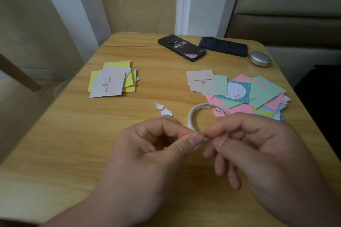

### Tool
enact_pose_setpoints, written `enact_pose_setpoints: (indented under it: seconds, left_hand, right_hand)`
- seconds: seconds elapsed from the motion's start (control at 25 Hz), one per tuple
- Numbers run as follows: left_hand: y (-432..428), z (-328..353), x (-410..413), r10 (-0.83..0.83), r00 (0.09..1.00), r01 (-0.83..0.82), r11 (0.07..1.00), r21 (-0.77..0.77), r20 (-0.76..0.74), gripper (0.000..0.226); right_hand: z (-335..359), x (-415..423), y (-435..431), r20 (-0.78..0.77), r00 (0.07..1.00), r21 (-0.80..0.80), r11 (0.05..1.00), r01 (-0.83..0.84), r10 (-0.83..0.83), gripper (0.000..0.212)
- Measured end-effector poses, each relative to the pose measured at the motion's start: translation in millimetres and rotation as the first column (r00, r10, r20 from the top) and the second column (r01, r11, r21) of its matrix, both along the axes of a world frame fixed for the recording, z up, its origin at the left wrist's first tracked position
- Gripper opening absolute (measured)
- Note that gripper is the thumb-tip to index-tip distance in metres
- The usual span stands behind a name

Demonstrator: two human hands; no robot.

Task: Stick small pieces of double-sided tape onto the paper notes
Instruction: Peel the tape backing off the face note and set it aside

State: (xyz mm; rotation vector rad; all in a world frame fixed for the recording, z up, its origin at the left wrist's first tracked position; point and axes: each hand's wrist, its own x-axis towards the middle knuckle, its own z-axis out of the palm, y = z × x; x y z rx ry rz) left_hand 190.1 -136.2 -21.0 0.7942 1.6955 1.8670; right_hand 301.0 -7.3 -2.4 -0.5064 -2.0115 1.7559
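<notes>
Two hands on one tiny bit of tape, so this step is all about control. My left hand pinches the near rim of the tape roll between thumb and forefinger. My right hand pinches hard up against it, thumb and forefinger closed on what looks like the end of tape. That end is too small for me to tell whether it is torn free. The roll is past the middle of the desk toward the right edge, and I cannot tell whether it rests there or is lifted.

To do this well, I should set the two pinches tight together so the tear comes out short and straight. I should grip only a corner of the piece, or the glue will cling to my skin.

The notes wait in two places: a small pile toward the left edge and a loose spread toward the right edge, just beyond the roll. Two white scraps lie just past my left hand, probably peeled backing, and worth avoiding with sticky fingers.
</notes>
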Motion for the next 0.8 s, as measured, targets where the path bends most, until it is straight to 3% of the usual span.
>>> enact_pose_setpoints:
  seconds: [0.12,0.2,0.28,0.36,0.48,0.6,0.64,0.8]
  left_hand:
    - [1.3,-2.6,-0.1,0.067,0.995,-0.064,0.997,-0.047,0.073,0.021]
    - [5.5,-4.9,0.0,0.057,0.972,-0.061,0.998,0.012,0.230,0.028]
    - [9.1,-3.5,0.1,-0.076,0.870,0.019,0.992,0.121,0.487,0.050]
    - [9.6,-5.8,0.0,-0.219,0.782,0.127,0.973,0.194,0.584,0.074]
    - [8.3,-13.6,0.9,-0.324,0.751,0.227,0.945,0.236,0.576,0.090]
    - [7.0,-14.1,0.9,-0.361,0.791,0.280,0.931,0.233,0.494,0.090]
    - [7.3,-11.7,0.4,-0.363,0.819,0.288,0.930,0.229,0.444,0.089]
    - [4.8,-7.6,4.0,-0.364,0.895,0.330,0.929,0.167,0.258,0.085]
  right_hand:
    - [-5.6,2.1,0.9,0.001,1.000,0.031,1.000,0.005,-0.005,0.014]
    - [-3.7,5.1,-3.0,-0.016,0.999,0.077,0.996,0.036,-0.035,0.010]
    - [5.5,1.2,-11.6,-0.023,0.998,0.089,0.994,0.061,-0.059,0.005]
    - [13.6,7.5,-15.7,-0.053,0.996,-0.069,0.996,0.063,-0.066,0.020]
    - [40.8,4.5,-29.7,0.000,1.000,-0.076,0.997,0.015,-0.015,0.023]
    - [24.0,5.6,-18.1,0.018,0.998,-0.188,0.980,0.058,-0.056,0.026]
    - [14.2,5.9,-15.3,0.002,1.000,-0.188,0.982,-0.024,0.025,0.024]
    - [2.5,2.8,1.9,0.048,0.994,-0.084,0.991,0.100,-0.096,0.016]
